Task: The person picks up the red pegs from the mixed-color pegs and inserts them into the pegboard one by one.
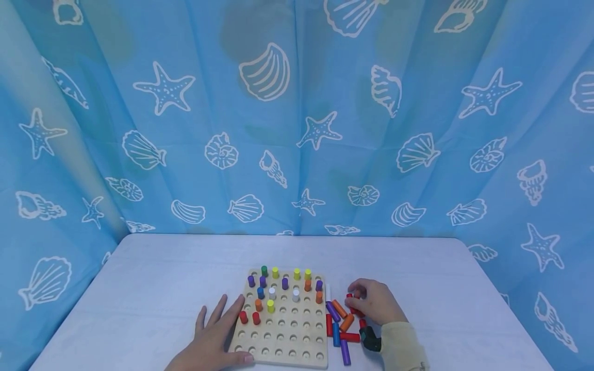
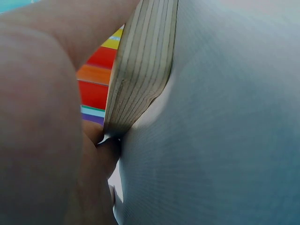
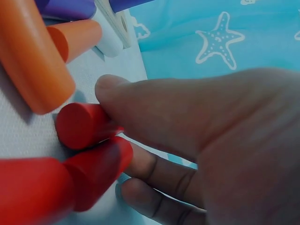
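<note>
My left hand [image 1: 209, 340] lies spread at the near left corner of a wooden pegboard [image 1: 292, 355]. Its index finger touches the left edge, and the thumb rests by the front edge. In the left wrist view the layered board edge [image 2: 145, 61] shows beside the fingers. To the right of the board, my right hand [image 1: 378, 301] pinches a red peg [image 3: 77, 126] between thumb and fingers. A second red peg [image 3: 101, 173] lies against it, near the fingertips. The index fingertip is hidden behind the pegs.
Loose red, orange, blue and purple pegs [image 1: 345, 353] lie between the board and my right hand, with a white peg [image 1: 328, 292] beside the board. Several coloured pegs [image 1: 285, 283] stand in the board's upper and left holes. A blue shell-print curtain [image 1: 297, 154] hangs behind the white table [image 1: 185, 263].
</note>
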The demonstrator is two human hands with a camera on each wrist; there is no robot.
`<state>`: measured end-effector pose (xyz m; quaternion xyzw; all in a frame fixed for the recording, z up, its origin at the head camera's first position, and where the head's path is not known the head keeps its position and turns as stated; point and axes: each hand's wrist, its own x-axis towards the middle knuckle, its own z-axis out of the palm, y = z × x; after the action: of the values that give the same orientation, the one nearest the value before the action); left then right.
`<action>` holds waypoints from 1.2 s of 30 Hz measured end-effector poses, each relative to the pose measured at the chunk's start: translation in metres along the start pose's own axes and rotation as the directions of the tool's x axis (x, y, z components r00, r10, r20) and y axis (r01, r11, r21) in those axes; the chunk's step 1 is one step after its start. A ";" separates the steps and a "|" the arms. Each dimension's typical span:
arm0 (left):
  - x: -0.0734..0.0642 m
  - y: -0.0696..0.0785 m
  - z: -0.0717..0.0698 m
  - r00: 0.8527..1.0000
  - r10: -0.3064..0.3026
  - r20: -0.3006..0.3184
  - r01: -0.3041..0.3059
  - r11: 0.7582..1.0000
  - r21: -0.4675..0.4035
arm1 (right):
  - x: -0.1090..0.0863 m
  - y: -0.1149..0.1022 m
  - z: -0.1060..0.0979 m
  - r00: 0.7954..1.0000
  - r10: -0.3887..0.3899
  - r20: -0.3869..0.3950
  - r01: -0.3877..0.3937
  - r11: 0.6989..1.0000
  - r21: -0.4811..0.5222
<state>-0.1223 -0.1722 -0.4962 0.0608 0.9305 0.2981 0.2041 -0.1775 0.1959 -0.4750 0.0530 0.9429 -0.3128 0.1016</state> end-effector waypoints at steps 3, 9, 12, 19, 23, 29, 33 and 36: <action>-0.001 0.001 0.000 1.000 -0.001 0.000 0.001 1.000 -0.004 | 0.001 0.000 0.001 1.000 0.003 0.004 -0.003 1.000 0.001; -0.001 0.001 0.000 1.000 0.012 -0.004 -0.012 1.000 -0.003 | 0.001 -0.001 0.005 1.000 0.020 0.011 -0.020 1.000 0.007; -0.001 0.001 0.000 1.000 0.008 -0.005 -0.008 1.000 0.000 | 0.001 -0.003 0.006 0.999 0.034 0.018 -0.034 0.999 0.016; 0.000 0.001 0.000 1.000 -0.006 -0.004 0.006 1.000 0.000 | 0.002 -0.004 0.009 0.999 0.054 0.008 -0.054 0.998 0.019; 0.000 0.001 0.000 1.000 -0.006 0.000 0.006 1.000 -0.004 | 0.002 -0.004 0.009 0.998 0.062 0.002 -0.062 0.998 0.025; -0.001 0.000 0.000 1.000 -0.001 0.001 0.001 1.000 -0.003 | 0.001 -0.006 0.008 0.997 0.071 0.004 -0.071 0.997 0.034; -0.001 0.000 0.000 1.000 0.002 0.005 -0.002 1.000 -0.010 | 0.002 -0.006 0.008 0.997 0.072 -0.001 -0.072 0.997 0.036; -0.001 0.000 -0.001 1.000 0.010 0.012 -0.010 1.000 -0.020 | 0.002 -0.006 0.009 0.998 0.066 -0.011 -0.066 0.997 0.034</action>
<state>-0.1214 -0.1727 -0.4953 0.0650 0.9259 0.3080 0.2088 -0.1793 0.1858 -0.4787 0.0878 0.9357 -0.3249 0.1055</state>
